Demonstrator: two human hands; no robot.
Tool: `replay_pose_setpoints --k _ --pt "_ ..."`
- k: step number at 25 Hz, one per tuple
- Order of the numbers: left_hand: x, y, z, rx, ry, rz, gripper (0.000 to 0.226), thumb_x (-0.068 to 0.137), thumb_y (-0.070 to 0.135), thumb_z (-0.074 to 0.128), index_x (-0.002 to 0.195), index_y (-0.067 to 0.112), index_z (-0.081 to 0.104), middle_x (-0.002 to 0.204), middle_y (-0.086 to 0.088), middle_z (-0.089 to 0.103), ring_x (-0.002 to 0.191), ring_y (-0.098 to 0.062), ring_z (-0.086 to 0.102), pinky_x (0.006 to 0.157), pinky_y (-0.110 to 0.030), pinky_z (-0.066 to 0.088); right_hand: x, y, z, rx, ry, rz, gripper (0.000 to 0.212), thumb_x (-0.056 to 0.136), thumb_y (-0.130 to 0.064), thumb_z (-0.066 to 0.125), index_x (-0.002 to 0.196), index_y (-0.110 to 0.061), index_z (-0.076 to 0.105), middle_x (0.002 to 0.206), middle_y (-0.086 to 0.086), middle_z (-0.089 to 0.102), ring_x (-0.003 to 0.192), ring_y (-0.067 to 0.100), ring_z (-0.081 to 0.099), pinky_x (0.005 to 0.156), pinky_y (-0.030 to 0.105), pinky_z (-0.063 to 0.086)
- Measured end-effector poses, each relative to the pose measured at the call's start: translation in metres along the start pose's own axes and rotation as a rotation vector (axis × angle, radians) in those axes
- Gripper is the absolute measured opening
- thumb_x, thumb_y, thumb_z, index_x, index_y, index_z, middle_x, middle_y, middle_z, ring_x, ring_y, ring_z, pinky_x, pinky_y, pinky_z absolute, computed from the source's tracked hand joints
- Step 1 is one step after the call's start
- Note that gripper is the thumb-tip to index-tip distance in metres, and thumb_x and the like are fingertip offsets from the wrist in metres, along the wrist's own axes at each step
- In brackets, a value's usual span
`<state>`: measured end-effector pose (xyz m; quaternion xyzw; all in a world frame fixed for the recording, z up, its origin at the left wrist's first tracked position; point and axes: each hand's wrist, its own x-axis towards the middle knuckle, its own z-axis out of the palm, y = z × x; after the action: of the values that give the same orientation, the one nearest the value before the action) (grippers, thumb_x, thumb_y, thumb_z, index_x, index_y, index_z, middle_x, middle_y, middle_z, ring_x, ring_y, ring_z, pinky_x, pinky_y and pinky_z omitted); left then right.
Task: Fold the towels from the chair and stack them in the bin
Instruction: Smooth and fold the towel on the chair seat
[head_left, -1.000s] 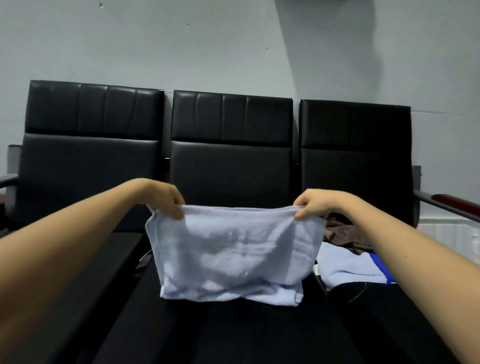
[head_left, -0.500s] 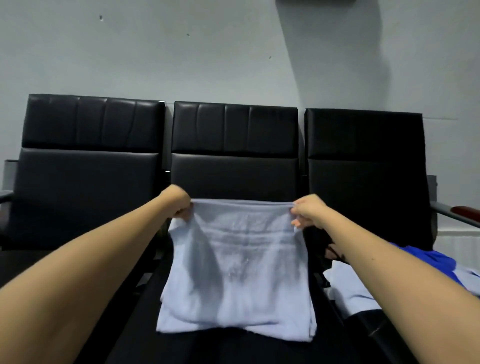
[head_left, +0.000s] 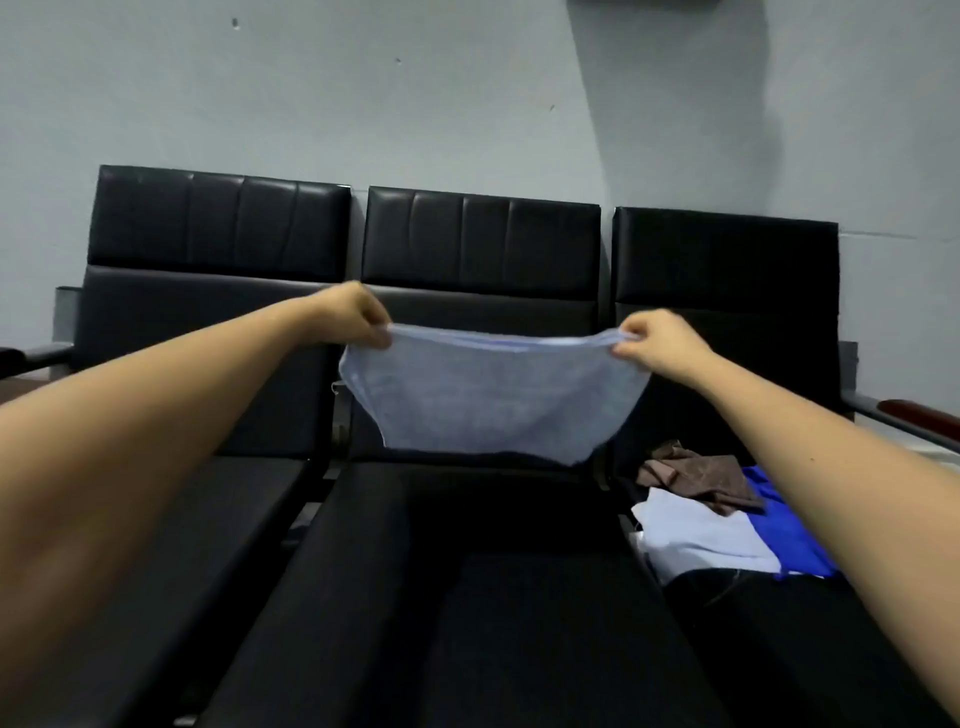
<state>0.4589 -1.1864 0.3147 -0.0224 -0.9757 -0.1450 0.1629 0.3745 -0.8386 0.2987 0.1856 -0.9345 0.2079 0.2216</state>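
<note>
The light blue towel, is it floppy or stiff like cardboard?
Probably floppy: the light blue towel sags in a curve between the left hand and right hand. Likely light too, since two corner pinches hold it up.

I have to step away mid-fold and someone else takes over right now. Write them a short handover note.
Left hand: pinches the upper left corner of the light blue terry towel.
Right hand: pinches its upper right corner.
The towel hangs stretched between them, in the air above the middle black padded seat.
On the right seat: a crumpled brown cloth, a pale towel and a bright blue cloth, piled together.
Done: this towel is lifted; its top edge looks doubled.
Left: finish folding it, fold the pile, and stack everything in the bin, which is out of view.
</note>
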Motion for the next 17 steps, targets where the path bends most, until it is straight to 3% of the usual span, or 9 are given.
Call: replay_pose_setpoints --k 3,6,9,12,15,17 --pt "-0.026 -0.019 0.041 0.041 -0.409 -0.054 0.012 0.082 0.01 0.069 0.09 0.018 0.07 0.081 0.002 0.064 0.077 -0.009 0.055 0.069 -0.019 0.045 -0.038 0.018 0.024 -0.107 -0.558 -0.036 0.006 0.083 -0.013 0.069 0.083 -0.01 0.063 0.071 0.001 0.056 0.066 0.011 0.052 0.059 0.022 0.043" --pt "-0.045 -0.031 0.096 0.012 -0.846 -0.175 0.027 0.087 0.001 0.061 0.112 0.012 0.065 0.111 -0.011 0.066 0.097 -0.017 0.061 0.074 -0.019 0.051 -0.072 0.029 0.064 -0.033 -1.091 0.159 0.021 0.087 0.004 0.058 0.077 -0.014 0.057 0.067 -0.001 0.057 0.06 0.006 0.055 0.055 0.015 0.046" --pt "-0.056 -0.032 0.125 -0.012 -1.09 -0.248 0.036 0.091 -0.002 0.055 0.126 0.004 0.056 0.128 -0.016 0.058 0.119 -0.03 0.056 0.082 -0.026 0.053 -0.084 0.036 0.094 -0.043 -1.337 0.279 0.023 0.089 0.007 0.053 0.077 -0.013 0.054 0.056 -0.004 0.064 0.052 0.004 0.062 0.055 0.015 0.052" --pt "-0.043 -0.038 0.137 0.056 -0.979 -0.227 0.031 0.091 0.004 0.055 0.122 0.009 0.059 0.126 -0.013 0.06 0.117 -0.029 0.058 0.085 -0.029 0.051 -0.078 0.04 0.105 -0.042 -1.253 0.316 0.017 0.089 0.005 0.052 0.081 -0.01 0.051 0.058 0.002 0.061 0.054 0.011 0.062 0.051 0.019 0.052" --pt "-0.015 -0.046 0.149 0.159 -0.571 -0.151 0.036 0.087 0.01 0.054 0.123 0.013 0.06 0.126 -0.009 0.059 0.106 -0.02 0.058 0.088 -0.026 0.048 -0.065 0.049 0.12 0.031 -0.834 0.362 0.016 0.082 0.006 0.046 0.083 -0.01 0.049 0.07 0.011 0.051 0.06 0.023 0.055 0.05 0.025 0.045" --pt "0.001 -0.049 0.164 0.109 -0.357 -0.163 0.051 0.089 0.016 0.053 0.139 0.019 0.044 0.137 -0.006 0.05 0.12 -0.022 0.051 0.099 -0.031 0.042 -0.059 0.053 0.133 0.096 -0.611 0.401 0.027 0.082 0.002 0.044 0.105 -0.012 0.05 0.089 0.013 0.051 0.073 0.025 0.051 0.051 0.023 0.038"
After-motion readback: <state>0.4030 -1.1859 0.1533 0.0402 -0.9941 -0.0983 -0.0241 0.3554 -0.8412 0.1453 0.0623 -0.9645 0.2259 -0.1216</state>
